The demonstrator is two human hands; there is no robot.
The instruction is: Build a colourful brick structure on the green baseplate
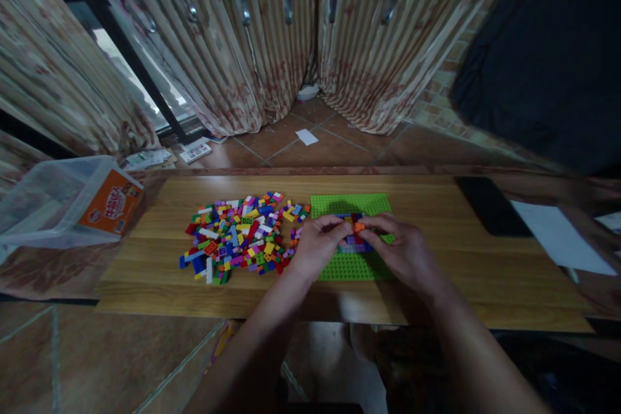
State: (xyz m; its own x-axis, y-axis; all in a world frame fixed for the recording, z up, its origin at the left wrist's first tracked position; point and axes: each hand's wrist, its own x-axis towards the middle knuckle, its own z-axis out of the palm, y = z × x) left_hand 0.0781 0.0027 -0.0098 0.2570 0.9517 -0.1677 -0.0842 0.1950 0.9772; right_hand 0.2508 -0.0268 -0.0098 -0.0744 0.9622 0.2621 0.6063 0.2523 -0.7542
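Note:
Both hands meet over a green studded baseplate point(350, 268) on the wooden table. My right hand point(405, 249) pinches a small orange brick point(359, 227) between thumb and fingers. My left hand point(317, 244) comes in from the other side, its thumb and fingers closed close to the orange brick. A bit of yellow shows by those left fingertips, but what they grip is hidden. Under the fingers, a low build of purple, blue and dark red bricks point(356, 247) sits on the baseplate, partly covered by the hands.
A spread pile of loose coloured bricks point(242, 236) lies left of the baseplate. A clear plastic tub point(58, 200) with an orange label stands at the far left. To the right lie a black flat device point(492, 206) and white paper point(563, 236). Curtains point(233, 45) hang behind.

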